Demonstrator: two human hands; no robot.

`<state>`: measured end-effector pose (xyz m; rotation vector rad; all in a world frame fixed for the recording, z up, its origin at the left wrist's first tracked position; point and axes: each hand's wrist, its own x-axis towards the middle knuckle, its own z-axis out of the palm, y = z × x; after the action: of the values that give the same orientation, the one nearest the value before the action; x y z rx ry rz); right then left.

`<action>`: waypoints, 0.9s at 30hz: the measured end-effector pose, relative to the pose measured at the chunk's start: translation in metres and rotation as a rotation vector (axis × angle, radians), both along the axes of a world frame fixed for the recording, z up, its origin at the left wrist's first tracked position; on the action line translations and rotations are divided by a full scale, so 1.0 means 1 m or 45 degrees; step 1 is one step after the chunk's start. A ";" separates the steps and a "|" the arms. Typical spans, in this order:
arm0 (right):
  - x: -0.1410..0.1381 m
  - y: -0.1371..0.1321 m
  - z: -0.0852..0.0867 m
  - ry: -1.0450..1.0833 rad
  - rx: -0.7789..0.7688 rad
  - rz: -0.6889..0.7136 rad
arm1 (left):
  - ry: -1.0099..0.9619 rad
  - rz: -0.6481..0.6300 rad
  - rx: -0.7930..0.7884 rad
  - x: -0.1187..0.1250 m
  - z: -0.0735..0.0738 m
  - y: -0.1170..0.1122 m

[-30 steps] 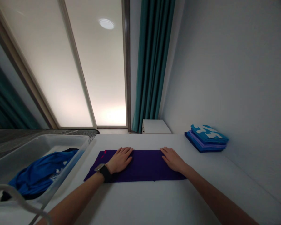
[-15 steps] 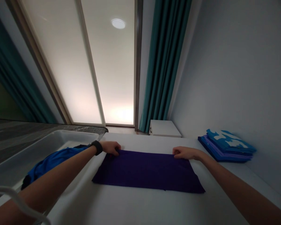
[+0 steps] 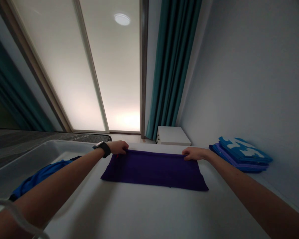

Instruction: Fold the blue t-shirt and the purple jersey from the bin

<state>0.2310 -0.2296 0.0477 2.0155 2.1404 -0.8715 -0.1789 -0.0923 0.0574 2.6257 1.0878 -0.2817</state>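
A dark purple piece of fabric [image 3: 154,169], folded into a wide strip, lies across the white table [image 3: 144,212]. My left hand [image 3: 118,147], with a watch on its wrist, pinches the far left corner of the cloth. At the far right corner my right hand [image 3: 194,154] grips the same edge between thumb and fingers. That far edge looks stretched straight between both hands. A small red spot shows on the fabric beside my left fingers. Whether the fabric is a garment cannot be made out.
On the right by the wall sits a stack of folded blue and purple clothes [image 3: 241,156]. A translucent bin [image 3: 49,146] with blue fabric [image 3: 40,176] stands at the left. A pale cable [image 3: 17,217] crosses the lower left; a white cabinet [image 3: 173,135] stands beyond the table.
Both hands have moved away from me, taking the purple fabric with them. Its near edge now lies farther up the table. My grip on both corners is unchanged.
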 end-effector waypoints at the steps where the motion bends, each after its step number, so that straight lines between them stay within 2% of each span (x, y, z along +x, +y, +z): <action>1: 0.002 0.003 0.007 -0.026 0.110 -0.016 | -0.033 0.031 0.099 0.001 0.007 0.002; 4: 0.008 0.007 0.028 -0.099 0.435 -0.095 | -0.142 0.146 0.368 0.002 0.025 0.000; 6: 0.009 0.003 0.035 -0.158 0.634 -0.150 | -0.231 0.214 0.524 0.000 0.029 -0.009; 8: 0.006 -0.009 0.030 -0.251 0.816 -0.165 | -0.320 0.255 0.654 -0.004 0.023 -0.026; 10: -0.001 -0.026 0.012 -0.358 0.949 -0.121 | -0.358 0.260 0.710 -0.008 0.006 -0.047; 15: -0.024 -0.080 -0.057 -0.406 0.956 0.006 | -0.236 0.179 0.544 -0.023 -0.055 -0.096; 18: -0.029 -0.099 -0.085 -0.375 0.975 -0.031 | -0.310 0.147 0.550 -0.031 -0.077 -0.110; 21: -0.030 -0.105 -0.089 -0.361 1.000 -0.052 | -0.326 0.144 0.600 -0.035 -0.080 -0.115; 27: -0.046 -0.105 -0.069 -0.395 0.995 -0.035 | -0.275 0.082 0.761 -0.022 -0.062 -0.129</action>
<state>0.1848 -0.3349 -0.0216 2.2586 2.4752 0.3514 -0.2008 -0.2208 -0.0049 3.0140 1.3346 0.3977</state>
